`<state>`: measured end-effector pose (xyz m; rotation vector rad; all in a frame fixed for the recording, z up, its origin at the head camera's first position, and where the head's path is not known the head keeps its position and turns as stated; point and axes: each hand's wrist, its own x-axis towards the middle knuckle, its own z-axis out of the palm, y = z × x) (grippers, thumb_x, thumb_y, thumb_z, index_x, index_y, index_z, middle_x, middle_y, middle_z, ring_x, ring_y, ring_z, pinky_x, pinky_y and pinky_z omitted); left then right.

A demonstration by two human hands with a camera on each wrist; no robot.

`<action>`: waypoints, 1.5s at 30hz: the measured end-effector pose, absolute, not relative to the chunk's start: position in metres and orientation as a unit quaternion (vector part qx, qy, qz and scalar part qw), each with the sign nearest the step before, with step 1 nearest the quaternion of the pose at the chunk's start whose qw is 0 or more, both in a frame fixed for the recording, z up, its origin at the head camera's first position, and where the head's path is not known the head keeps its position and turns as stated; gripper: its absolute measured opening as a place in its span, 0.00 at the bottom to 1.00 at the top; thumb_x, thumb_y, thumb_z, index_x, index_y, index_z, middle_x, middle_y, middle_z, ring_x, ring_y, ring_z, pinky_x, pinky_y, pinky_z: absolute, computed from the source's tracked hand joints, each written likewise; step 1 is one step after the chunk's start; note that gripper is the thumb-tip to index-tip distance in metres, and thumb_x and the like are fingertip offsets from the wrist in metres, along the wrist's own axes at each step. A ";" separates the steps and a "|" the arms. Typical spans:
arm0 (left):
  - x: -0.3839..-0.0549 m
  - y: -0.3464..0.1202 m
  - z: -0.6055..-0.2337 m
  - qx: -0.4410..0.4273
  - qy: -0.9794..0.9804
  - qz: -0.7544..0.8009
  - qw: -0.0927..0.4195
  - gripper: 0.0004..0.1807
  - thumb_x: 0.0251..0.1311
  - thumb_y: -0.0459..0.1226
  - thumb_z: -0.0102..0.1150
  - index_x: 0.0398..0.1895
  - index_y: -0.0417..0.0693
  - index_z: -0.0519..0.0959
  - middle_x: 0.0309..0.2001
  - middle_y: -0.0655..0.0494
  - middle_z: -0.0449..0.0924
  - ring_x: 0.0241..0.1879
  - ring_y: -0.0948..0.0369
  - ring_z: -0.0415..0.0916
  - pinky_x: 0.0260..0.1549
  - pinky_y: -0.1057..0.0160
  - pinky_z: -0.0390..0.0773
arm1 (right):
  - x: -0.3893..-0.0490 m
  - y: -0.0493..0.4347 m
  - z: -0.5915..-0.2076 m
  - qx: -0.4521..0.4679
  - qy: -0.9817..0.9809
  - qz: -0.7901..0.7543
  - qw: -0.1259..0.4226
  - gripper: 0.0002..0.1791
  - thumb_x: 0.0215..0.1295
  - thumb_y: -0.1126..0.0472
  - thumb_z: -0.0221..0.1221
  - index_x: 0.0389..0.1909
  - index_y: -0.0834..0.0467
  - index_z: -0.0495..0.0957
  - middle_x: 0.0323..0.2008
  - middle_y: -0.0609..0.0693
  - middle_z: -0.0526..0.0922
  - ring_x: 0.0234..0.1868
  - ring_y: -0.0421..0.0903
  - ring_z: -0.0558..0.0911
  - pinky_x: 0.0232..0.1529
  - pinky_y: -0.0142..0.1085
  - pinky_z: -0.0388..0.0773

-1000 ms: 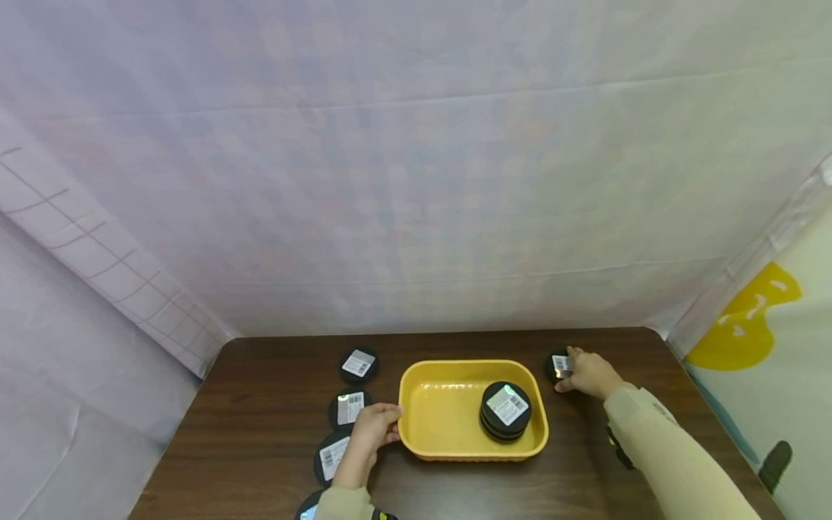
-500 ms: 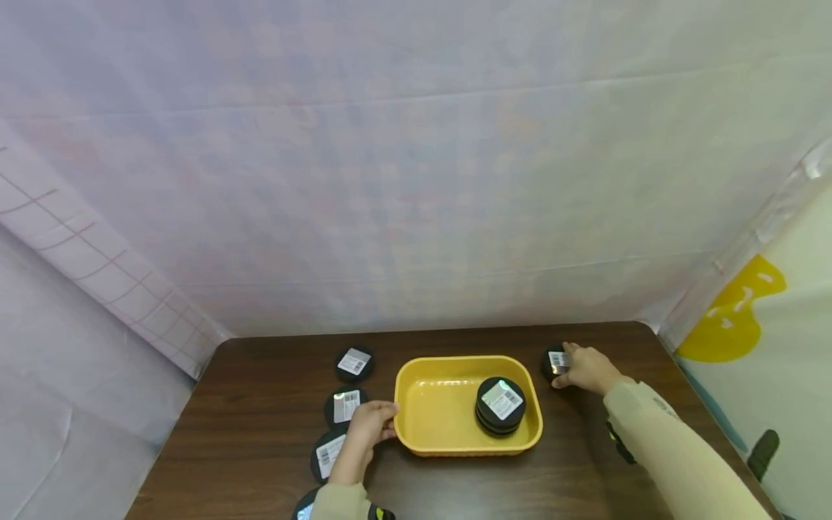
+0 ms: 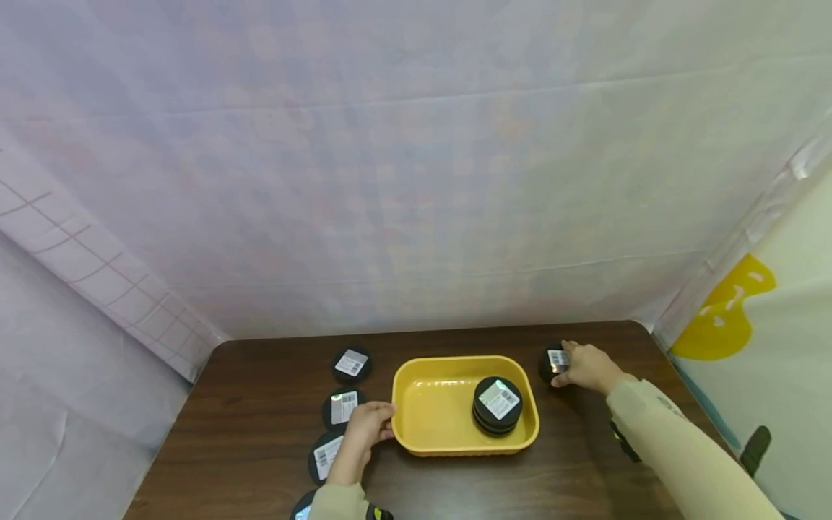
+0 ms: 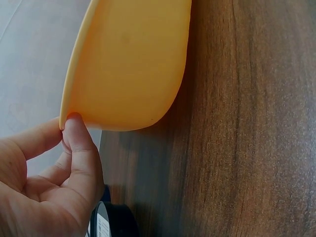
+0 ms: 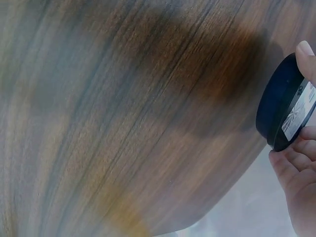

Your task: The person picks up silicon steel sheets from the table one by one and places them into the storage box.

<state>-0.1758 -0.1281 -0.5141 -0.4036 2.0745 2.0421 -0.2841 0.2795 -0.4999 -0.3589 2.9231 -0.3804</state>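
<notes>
A yellow plastic basket [image 3: 416, 449] stands in the middle of the table. My left hand [image 3: 365, 431] pinches its left rim between thumb and fingers, close up in the left wrist view. Inside, towards the right, is a stack of round flat black containers [image 3: 497, 404], the top one bearing a white barcode label. Right of the basket, my right hand [image 3: 588, 370] grips another round black container [image 3: 552, 362] by its edge. The right wrist view shows thumb and fingers on opposite sides of that container [image 5: 276, 101], its label facing the palm.
More labelled black containers form a column left of the basket: one at the back [image 3: 352, 364], one below it [image 3: 343, 409], others [image 3: 323, 457] beside and partly behind the left forearm. The brown wooden table [image 3: 247, 419] ends at a white cloth backdrop [image 3: 422, 217].
The head view has shifted slightly, so everything sits a little further left in it. Both hands keep their holds, the left on the basket rim and the right on the black container.
</notes>
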 end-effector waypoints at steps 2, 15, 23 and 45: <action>-0.175 -0.128 -0.513 -0.138 0.703 0.690 0.101 0.18 0.62 0.31 0.51 0.45 0.18 0.69 0.25 0.51 0.73 0.23 0.63 0.71 0.23 0.69 0.78 | -0.283 0.281 -0.499 -0.122 0.981 -0.126 0.083 0.53 0.42 0.44 0.70 0.60 0.77 0.62 0.57 0.75 0.66 0.50 0.70 0.73 0.49 0.57 0.71; -0.172 -0.128 -0.510 -0.141 0.704 0.688 0.106 0.19 0.62 0.32 0.51 0.46 0.19 0.70 0.26 0.51 0.73 0.24 0.63 0.71 0.25 0.68 0.79 | -0.276 0.280 -0.492 -0.127 0.982 -0.114 0.082 0.52 0.43 0.45 0.71 0.60 0.77 0.62 0.58 0.76 0.65 0.51 0.70 0.72 0.49 0.57 0.71; -0.173 -0.128 -0.512 -0.144 0.702 0.690 0.105 0.18 0.62 0.31 0.51 0.46 0.19 0.70 0.26 0.51 0.73 0.23 0.63 0.71 0.25 0.69 0.78 | -0.273 0.279 -0.490 -0.130 0.982 -0.110 0.079 0.53 0.42 0.44 0.71 0.60 0.76 0.62 0.58 0.75 0.66 0.52 0.69 0.72 0.50 0.56 0.71; -0.173 -0.128 -0.510 -0.141 0.689 0.703 0.104 0.18 0.62 0.31 0.50 0.46 0.19 0.69 0.25 0.52 0.72 0.23 0.64 0.70 0.24 0.68 0.78 | -0.265 0.274 -0.481 -0.155 0.978 -0.112 0.081 0.54 0.41 0.43 0.71 0.61 0.76 0.62 0.59 0.74 0.65 0.57 0.69 0.68 0.55 0.57 0.67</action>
